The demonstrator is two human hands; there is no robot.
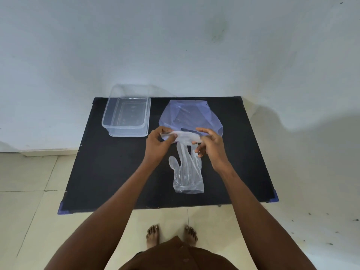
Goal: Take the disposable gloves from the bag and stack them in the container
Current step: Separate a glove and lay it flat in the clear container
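Black rectangular tabletop (109, 172) under both hands. Bluish translucent plastic bag (190, 115) lies flat just beyond the fingertips. Clear rectangular plastic container (126, 131), open, nothing visible inside, beyond and left of left fingers. One clear thin plastic glove (187, 172) flat on table, below fingers. Left hand (155, 147) and right hand (211, 147) each pinch an end of second clear glove (182, 137), stretched between them.

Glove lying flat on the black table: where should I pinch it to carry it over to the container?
Pinch the glove at its cuff, the straight open edge nearest you, coming from the near side. It lies flat with fingers pointing away toward the bag, so the cuff is the widest free edge. Both hands are busy with another glove.
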